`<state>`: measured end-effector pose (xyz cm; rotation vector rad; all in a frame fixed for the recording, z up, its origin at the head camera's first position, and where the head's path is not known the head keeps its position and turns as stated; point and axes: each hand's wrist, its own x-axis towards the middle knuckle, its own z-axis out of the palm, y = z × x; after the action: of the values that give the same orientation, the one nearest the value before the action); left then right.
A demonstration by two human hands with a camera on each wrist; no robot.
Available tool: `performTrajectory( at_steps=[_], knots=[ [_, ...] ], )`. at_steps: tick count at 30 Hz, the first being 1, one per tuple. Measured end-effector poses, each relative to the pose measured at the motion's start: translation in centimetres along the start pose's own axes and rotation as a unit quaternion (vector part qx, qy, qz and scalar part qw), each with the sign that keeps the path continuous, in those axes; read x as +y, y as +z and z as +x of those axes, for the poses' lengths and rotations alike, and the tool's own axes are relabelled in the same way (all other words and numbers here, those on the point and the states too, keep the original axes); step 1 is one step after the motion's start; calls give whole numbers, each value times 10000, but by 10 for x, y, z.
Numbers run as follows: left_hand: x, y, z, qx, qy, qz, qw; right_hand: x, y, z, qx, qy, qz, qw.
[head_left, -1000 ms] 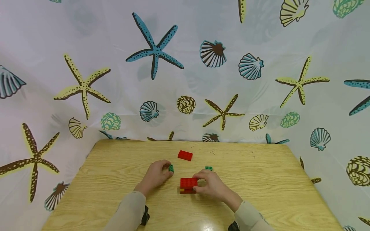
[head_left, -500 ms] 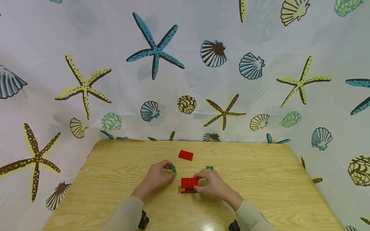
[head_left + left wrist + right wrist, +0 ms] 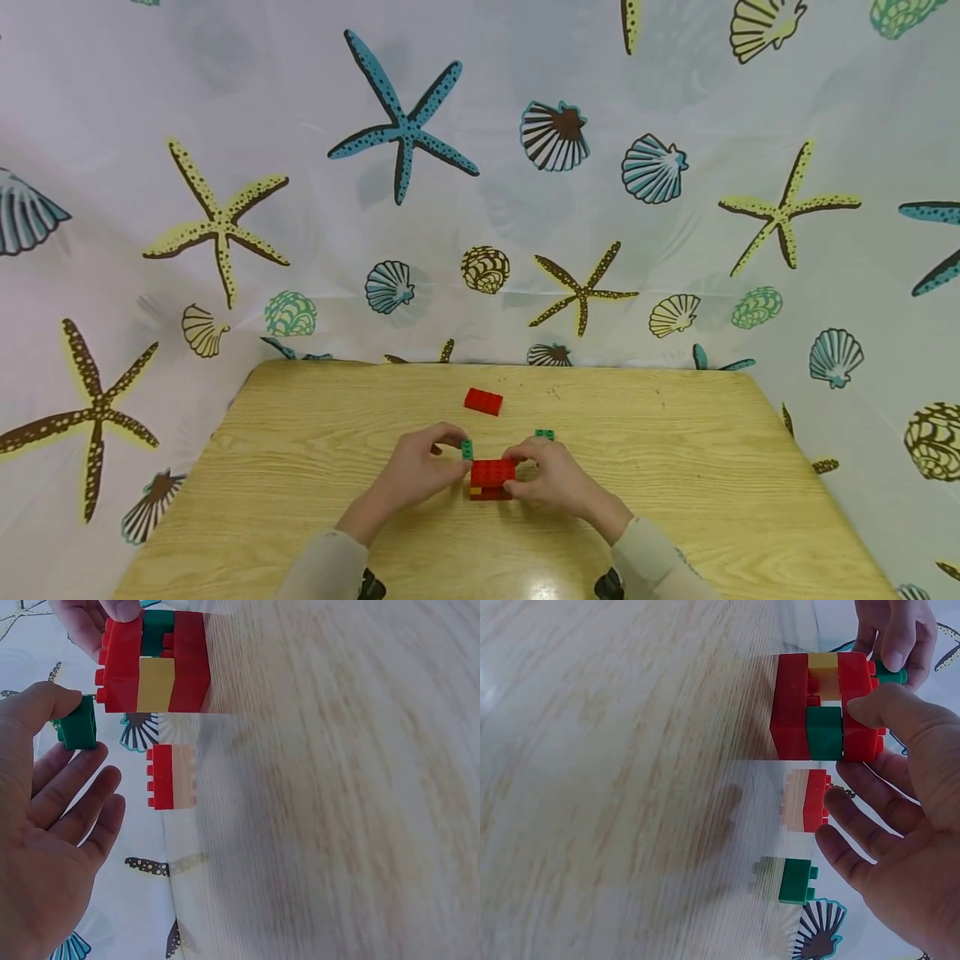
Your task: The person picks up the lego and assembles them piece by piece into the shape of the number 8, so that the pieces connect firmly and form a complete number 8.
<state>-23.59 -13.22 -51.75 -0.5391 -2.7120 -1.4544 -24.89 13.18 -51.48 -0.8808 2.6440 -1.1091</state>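
My left hand (image 3: 422, 468) pinches a small green brick (image 3: 79, 724) between thumb and index finger, held just above the left end of a brick stack. The stack has a red base brick (image 3: 790, 706), a yellow brick (image 3: 156, 685) and a green brick (image 3: 824, 733) side by side with a gap between them, and a red top brick (image 3: 492, 472) across both. With thumb and fingers my right hand (image 3: 557, 478) grips the right end of that top brick. The stack stands on the wooden table (image 3: 645, 467).
Behind the stack lies a loose red brick (image 3: 483, 402). Another small green brick (image 3: 544, 434) sits just beyond my right hand, partly covered by it in the head view. A curtain (image 3: 480, 192) printed with shells and starfish hangs along the table's back edge.
My left hand has moved right with the green brick, from left of the stack to over its left end. The right hand stays on the stack.
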Motion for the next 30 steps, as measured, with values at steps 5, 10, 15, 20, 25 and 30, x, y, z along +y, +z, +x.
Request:
performTrajectory(
  at_steps=[5,10,15,20,25,30],
  knots=[
    [2,0,-2,-79,47,15,10000,0,0,0,-8,1,42,10000],
    [2,1,-4,-118,110,18,9999,-1,1,-1,28,-20,35,10000],
    [4,1,-5,-209,220,54,9995,-1,1,0,37,-4,-15,10000],
    [5,2,-5,-281,338,39,9990,-1,0,0,7,5,-3,10000],
    [4,3,-5,-321,277,-27,9991,0,0,1,-32,32,27,10000],
    [5,4,-6,-366,349,-58,9987,0,0,0,-31,21,18,10000]
  ],
)
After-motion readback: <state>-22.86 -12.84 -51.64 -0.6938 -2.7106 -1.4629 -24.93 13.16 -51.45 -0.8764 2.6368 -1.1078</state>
